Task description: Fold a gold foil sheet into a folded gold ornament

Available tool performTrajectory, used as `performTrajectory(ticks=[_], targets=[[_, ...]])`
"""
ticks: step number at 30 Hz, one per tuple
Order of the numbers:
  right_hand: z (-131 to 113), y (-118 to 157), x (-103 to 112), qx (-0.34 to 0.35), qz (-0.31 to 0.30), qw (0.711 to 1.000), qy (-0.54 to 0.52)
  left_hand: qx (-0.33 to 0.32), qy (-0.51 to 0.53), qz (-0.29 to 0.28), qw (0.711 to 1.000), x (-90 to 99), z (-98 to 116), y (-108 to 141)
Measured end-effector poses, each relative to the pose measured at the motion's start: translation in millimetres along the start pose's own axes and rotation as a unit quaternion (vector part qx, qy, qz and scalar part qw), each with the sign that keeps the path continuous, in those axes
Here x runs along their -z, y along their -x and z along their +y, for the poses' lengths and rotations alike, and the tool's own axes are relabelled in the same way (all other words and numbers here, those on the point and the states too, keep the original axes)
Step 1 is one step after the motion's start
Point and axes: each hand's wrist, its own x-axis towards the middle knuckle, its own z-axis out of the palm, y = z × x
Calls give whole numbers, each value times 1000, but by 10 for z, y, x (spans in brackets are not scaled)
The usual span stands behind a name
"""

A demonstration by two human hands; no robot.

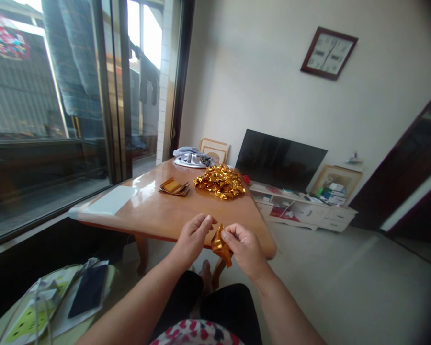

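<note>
Just past the table's near edge, my right hand (242, 244) pinches a crumpled piece of shiny gold foil (221, 245) between thumb and fingers. The foil hangs down to the left of that hand. My left hand (195, 235) is closed beside it, thumb against the fingertips; what it may hold is too small to name. Farther back on the brown table (158, 215) lies a heap of folded gold foil pieces (221, 183). To the left of the heap sits a small stack of flat brownish-gold sheets (174, 188).
Folded cloth (192, 157) rests at the table's far end, and a white sheet (111, 200) lies at its left. A stool (109, 282) at lower left holds a phone (88, 290) and a yellow-green bag (39, 311). A television (280, 160) stands on a white cabinet (309, 216).
</note>
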Motion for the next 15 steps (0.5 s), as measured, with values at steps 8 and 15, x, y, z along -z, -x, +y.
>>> performTrajectory(ticks=[8,15], targets=[[-3,6,3,-22,-16,997,-71,66,143,-79,984,-37,86,110],[-47,17,-21,37,12,998,52,60,160,-71,983,-56,29,87]])
